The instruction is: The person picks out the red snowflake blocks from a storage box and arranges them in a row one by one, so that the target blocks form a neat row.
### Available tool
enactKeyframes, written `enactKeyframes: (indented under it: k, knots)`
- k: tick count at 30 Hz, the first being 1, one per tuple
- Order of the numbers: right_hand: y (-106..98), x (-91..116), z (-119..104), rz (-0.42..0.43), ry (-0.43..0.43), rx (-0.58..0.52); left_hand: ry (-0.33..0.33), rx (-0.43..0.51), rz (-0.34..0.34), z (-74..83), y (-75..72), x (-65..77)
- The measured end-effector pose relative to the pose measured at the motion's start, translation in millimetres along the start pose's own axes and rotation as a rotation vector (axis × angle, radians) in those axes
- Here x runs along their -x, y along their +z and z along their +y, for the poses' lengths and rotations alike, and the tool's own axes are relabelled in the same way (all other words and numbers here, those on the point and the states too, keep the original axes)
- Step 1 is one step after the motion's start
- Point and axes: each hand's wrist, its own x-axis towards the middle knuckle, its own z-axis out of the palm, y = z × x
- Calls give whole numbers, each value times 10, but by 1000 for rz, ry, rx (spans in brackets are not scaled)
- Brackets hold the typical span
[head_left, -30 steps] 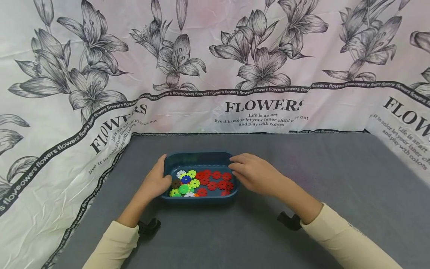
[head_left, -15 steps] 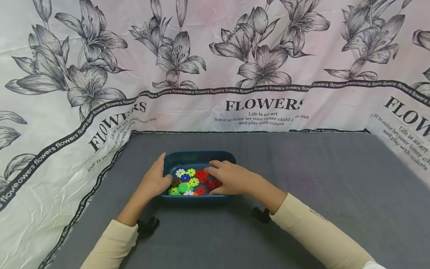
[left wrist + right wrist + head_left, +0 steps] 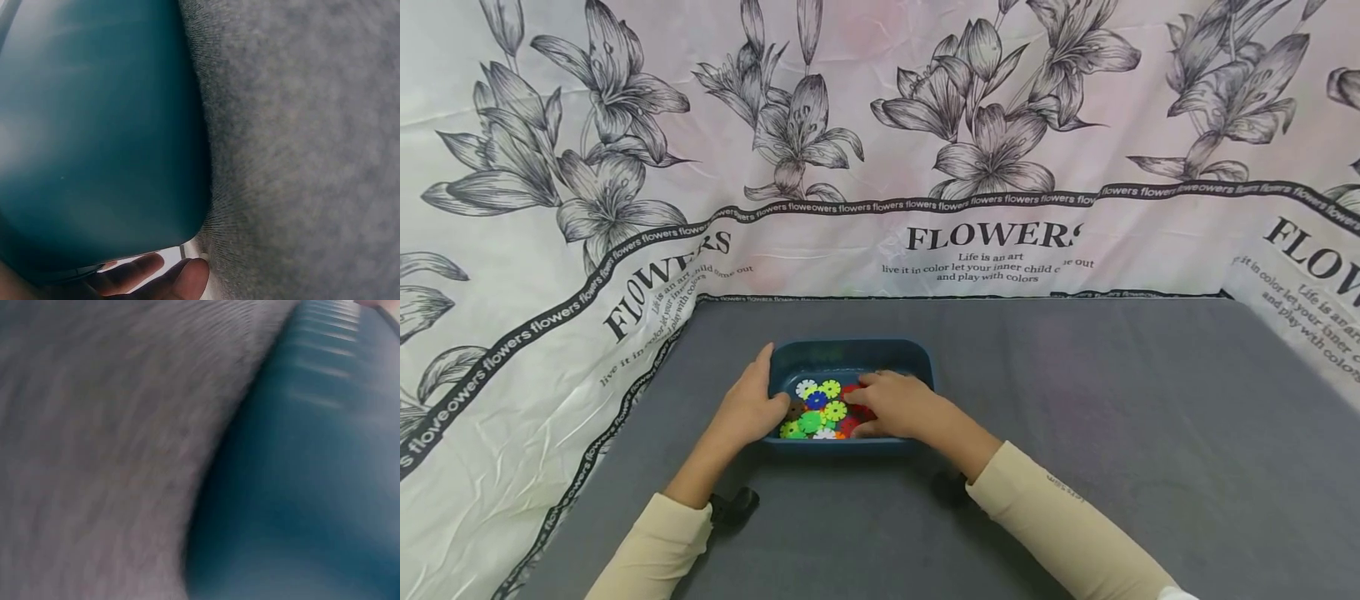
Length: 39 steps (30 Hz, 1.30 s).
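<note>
A dark teal plastic bin (image 3: 850, 447) stands on the table, holding several flower-shaped plastic discs. My left hand (image 3: 748, 408) grips its left end, the thumb over the rim and the fingers along the outside wall. Inside, green, yellow, white, blue and brown discs (image 3: 815, 410) lie in the left half. Over the right half my right hand (image 3: 898, 406) reaches in with fingers spread, touching red discs (image 3: 848, 427) that it mostly covers. Whether it pinches any disc is hidden. The left wrist view shows the bin's outer wall (image 3: 94, 125) with fingertips (image 3: 190, 278) beneath.
A grey cloth (image 3: 1112, 433) covers the table around the bin. Behind and to the left hangs a white curtain (image 3: 820, 258) printed with flowers. The right wrist view is blurred and mostly shows the bin's side wall (image 3: 300, 487).
My right hand has moved left from the bin's right rim into the bin, over the red discs. My left hand has kept its grip on the left end.
</note>
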Motion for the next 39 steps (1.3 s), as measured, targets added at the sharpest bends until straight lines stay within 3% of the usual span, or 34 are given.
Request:
enactKeyframes:
  k: [6, 14, 20, 30, 39]
  knots:
    - [-5, 18, 29, 142, -92, -67, 4, -3, 1, -16, 0, -13]
    - [2, -9, 51, 244, -154, -92, -4, -9, 13, -70, 17, -14]
    - [-17, -8, 55, 236, -149, -66, -5, -11, 12, -36, 5, 0]
    - [-36, 0, 58, 165, -78, -155, 4, -17, -4, -1, -3, -4]
    - [-74, 13, 81, 169, -73, -342, 17, -13, 10, 23, 1, 7]
